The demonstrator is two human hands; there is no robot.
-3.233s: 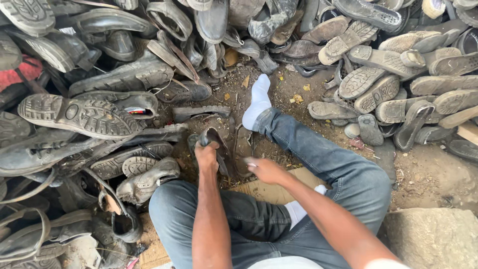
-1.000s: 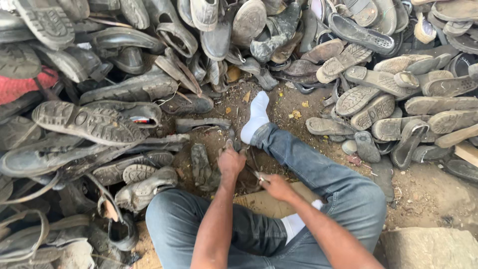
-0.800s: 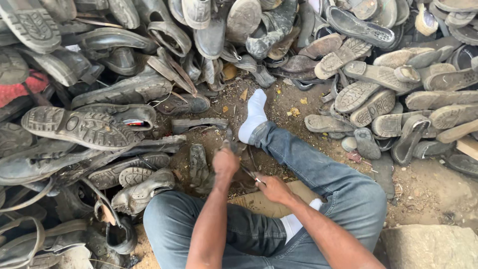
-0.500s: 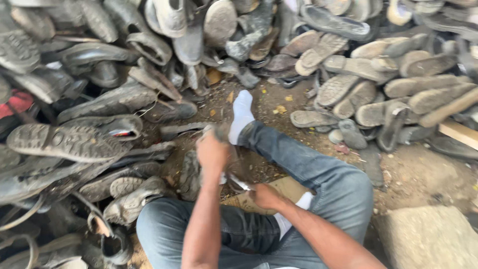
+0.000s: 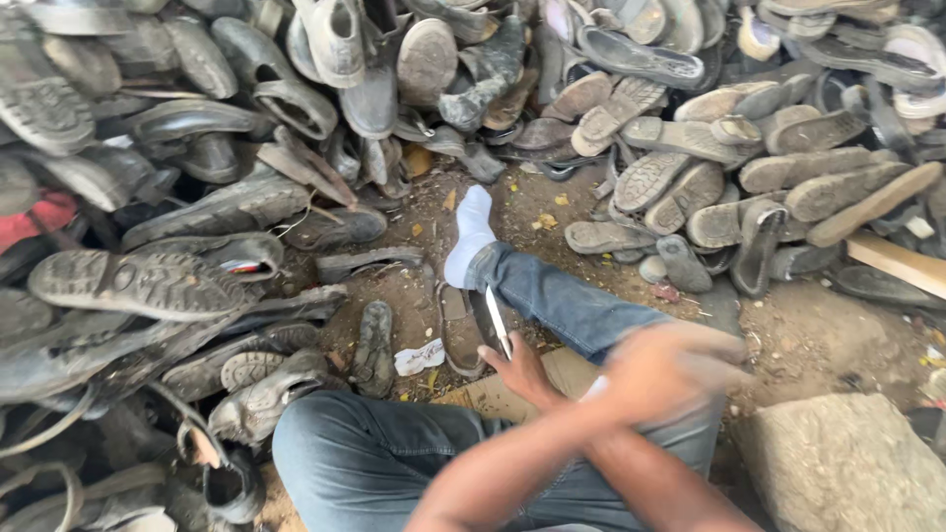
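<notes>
Head view shows your arms crossed over your lap. Your right hand (image 5: 522, 369) is clenched around the handle of a knife (image 5: 498, 320), its pale blade pointing up toward your outstretched leg. Your left hand (image 5: 675, 369) sweeps across to the right and is blurred; you cannot tell whether it is closed or holds anything. Just left of the blade a worn shoe sole (image 5: 458, 330) lies on the dirt floor (image 5: 818, 335), with another dark sole (image 5: 374, 347) and a white scrap (image 5: 419, 357) beside it. Your foot in a white sock (image 5: 471, 234) points to the far heap of old shoes (image 5: 394, 69). A stone block (image 5: 847, 463) sits at your right.
</notes>
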